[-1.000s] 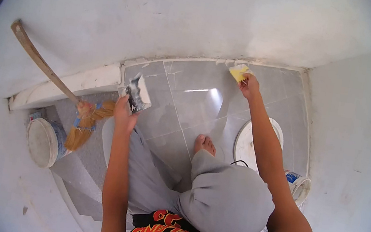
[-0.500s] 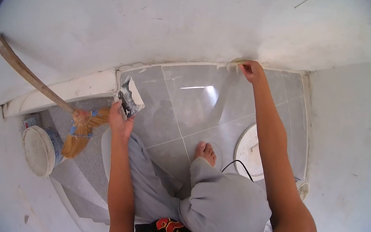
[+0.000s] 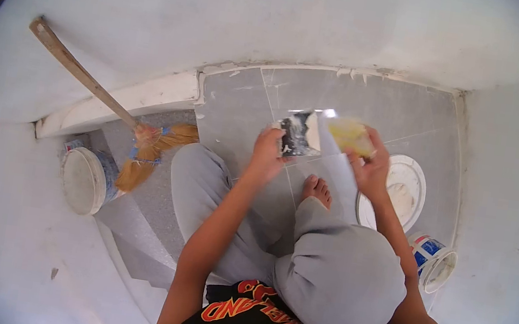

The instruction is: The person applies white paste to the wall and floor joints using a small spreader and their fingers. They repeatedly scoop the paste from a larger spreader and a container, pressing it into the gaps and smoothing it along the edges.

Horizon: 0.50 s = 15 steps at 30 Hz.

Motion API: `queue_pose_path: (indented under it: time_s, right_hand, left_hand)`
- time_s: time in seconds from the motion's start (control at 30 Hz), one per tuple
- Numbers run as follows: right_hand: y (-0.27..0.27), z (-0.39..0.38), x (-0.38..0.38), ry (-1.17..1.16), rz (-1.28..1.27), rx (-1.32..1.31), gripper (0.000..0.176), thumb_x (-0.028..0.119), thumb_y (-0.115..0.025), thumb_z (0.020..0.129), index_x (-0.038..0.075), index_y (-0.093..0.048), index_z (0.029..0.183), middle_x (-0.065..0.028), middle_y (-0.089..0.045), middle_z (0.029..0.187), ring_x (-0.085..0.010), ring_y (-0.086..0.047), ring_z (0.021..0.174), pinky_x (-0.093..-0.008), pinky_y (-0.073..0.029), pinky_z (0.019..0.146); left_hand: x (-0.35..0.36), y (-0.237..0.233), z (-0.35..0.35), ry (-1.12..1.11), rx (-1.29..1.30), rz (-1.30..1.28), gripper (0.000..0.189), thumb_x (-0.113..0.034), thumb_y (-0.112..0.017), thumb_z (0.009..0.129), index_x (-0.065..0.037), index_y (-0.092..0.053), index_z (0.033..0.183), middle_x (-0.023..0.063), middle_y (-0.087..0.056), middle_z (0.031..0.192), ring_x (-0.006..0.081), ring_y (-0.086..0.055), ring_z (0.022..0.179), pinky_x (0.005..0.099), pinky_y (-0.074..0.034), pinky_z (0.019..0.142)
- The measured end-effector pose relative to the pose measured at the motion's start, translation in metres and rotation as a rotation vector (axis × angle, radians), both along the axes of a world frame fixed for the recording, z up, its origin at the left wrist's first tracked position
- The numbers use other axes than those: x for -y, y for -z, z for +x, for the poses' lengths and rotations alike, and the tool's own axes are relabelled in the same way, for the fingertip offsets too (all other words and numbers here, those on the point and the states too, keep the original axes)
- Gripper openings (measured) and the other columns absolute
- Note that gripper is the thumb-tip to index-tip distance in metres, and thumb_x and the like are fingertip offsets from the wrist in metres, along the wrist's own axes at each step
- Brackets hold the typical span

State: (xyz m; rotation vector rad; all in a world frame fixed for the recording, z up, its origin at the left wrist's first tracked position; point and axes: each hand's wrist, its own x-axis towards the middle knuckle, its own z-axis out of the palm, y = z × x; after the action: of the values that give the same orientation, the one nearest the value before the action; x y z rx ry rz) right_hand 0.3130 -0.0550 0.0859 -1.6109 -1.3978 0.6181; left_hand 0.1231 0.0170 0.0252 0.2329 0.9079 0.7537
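Observation:
My left hand [image 3: 268, 155] grips a dark, flat putty scraper [image 3: 290, 141] by its near edge; white putty is smeared over its face, thickest along the right side. Close to its right, my right hand [image 3: 371, 169] pinches a yellow, flat putty knife [image 3: 345, 136], blurred by motion. A narrow gap seems to separate the two tools, held over the grey tiled floor [image 3: 235, 102]. Beyond them, ragged white putty [image 3: 358, 75] runs along the joint between wall and floor.
A white round lid [image 3: 418, 177] bearing putty lies right of my bare foot. A blue-and-white bucket [image 3: 429, 255] stands by the right wall. On the left, a straw broom [image 3: 88, 80] leans against the wall near another bucket [image 3: 83, 182] on the lower steps.
My right hand has come back from the wall's base with the yellow putty knife, towards my body. My left hand has brought the dark scraper rightwards to meet it. The view has shifted.

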Motion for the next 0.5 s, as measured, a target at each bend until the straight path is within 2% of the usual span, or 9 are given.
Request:
queue_pose_path:
  time_s: [0.03,0.1,0.13,0.23,0.3,0.37,0.4,0.47,0.5]
  right_hand:
    - [0.001,-0.008,0.003,0.010,0.007,-0.005,0.036,0.002,-0.058,0.073,0.005,-0.054,0.109,-0.0071,-0.057,0.097,-0.0204,-0.056,0.081,-0.0272,-0.047,0.067]
    - [0.004,-0.016,0.010,-0.276,0.159,0.701,0.041,-0.001,-0.057,0.069,0.007,-0.054,0.109,-0.0061,-0.059,0.097,-0.0230,-0.057,0.074,-0.0304,-0.050,0.060]
    - [-0.001,-0.010,0.010,-0.271,0.032,0.758,0.048,-0.004,-0.056,0.063,0.008,-0.054,0.109,-0.0071,-0.058,0.099,-0.0280,-0.057,0.076,-0.0318,-0.050,0.061]
    - [0.016,0.016,0.015,-0.145,0.058,0.653,0.042,-0.004,-0.053,0.068,0.007,-0.054,0.108,-0.0075,-0.059,0.096,-0.0291,-0.058,0.077,-0.0303,-0.050,0.061]
    - [0.014,0.013,0.022,0.020,-0.048,0.417,0.031,-0.001,-0.051,0.075,0.006,-0.055,0.105,-0.0080,-0.060,0.094,-0.0263,-0.059,0.078,-0.0296,-0.050,0.062]
    - [0.007,0.011,0.025,0.242,-0.342,-0.877,0.024,0.004,-0.053,0.077,0.002,-0.055,0.101,-0.0079,-0.060,0.090,-0.0200,-0.059,0.078,-0.0305,-0.050,0.064]
    - [-0.001,0.008,0.026,0.160,-0.382,-1.138,0.023,0.005,-0.053,0.078,0.001,-0.052,0.101,-0.0081,-0.058,0.094,-0.0163,-0.058,0.082,-0.0304,-0.050,0.067]
    - [-0.002,-0.001,0.025,0.166,-0.397,-1.310,0.026,0.004,-0.052,0.078,0.001,-0.050,0.104,-0.0082,-0.057,0.096,-0.0168,-0.058,0.083,-0.0302,-0.050,0.068]
    - [-0.003,-0.006,0.024,0.169,-0.423,-1.471,0.029,0.003,-0.052,0.078,0.001,-0.048,0.106,-0.0083,-0.056,0.097,-0.0173,-0.058,0.084,-0.0301,-0.049,0.069]
  left_hand:
    - [0.004,-0.008,0.004,0.015,-0.056,-0.041,0.022,-0.017,-0.047,0.080,-0.005,-0.052,0.097,0.0052,-0.057,0.089,0.0170,-0.057,0.076,0.0328,-0.047,0.067]
    - [0.008,-0.012,0.004,-0.005,-0.014,0.013,0.020,-0.016,-0.047,0.080,-0.005,-0.052,0.096,0.0056,-0.056,0.090,0.0170,-0.056,0.078,0.0320,-0.047,0.067]
    - [0.010,-0.014,0.003,-0.032,0.031,0.058,0.019,-0.014,-0.047,0.080,-0.005,-0.052,0.095,0.0061,-0.056,0.091,0.0170,-0.056,0.081,0.0313,-0.047,0.068]
    - [0.004,-0.017,-0.003,-0.189,0.034,0.266,0.018,-0.010,-0.047,0.082,-0.003,-0.049,0.099,0.0047,-0.056,0.092,0.0155,-0.056,0.082,0.0280,-0.046,0.066]
    - [0.002,-0.022,-0.003,-0.198,-0.076,0.451,0.020,-0.011,-0.047,0.084,-0.002,-0.049,0.101,0.0055,-0.055,0.095,0.0157,-0.056,0.085,0.0296,-0.046,0.071]
    - [0.004,-0.031,-0.002,-0.201,-0.194,0.637,0.022,-0.011,-0.048,0.085,0.000,-0.050,0.103,0.0064,-0.055,0.097,0.0158,-0.055,0.088,0.0311,-0.046,0.076]
    - [0.009,-0.037,0.002,-0.235,-0.293,0.765,0.023,-0.013,-0.048,0.086,0.000,-0.050,0.105,0.0062,-0.055,0.098,0.0156,-0.055,0.087,0.0276,-0.044,0.075]
    - [0.019,-0.045,0.001,-0.252,-0.390,0.899,0.024,-0.014,-0.048,0.087,0.001,-0.051,0.106,0.0060,-0.056,0.098,0.0154,-0.055,0.086,0.0242,-0.043,0.074]
    - [0.025,-0.047,0.000,-0.101,-0.589,1.107,0.023,-0.010,-0.048,0.086,0.001,-0.051,0.106,0.0076,-0.055,0.100,0.0176,-0.055,0.088,0.0254,-0.044,0.075]
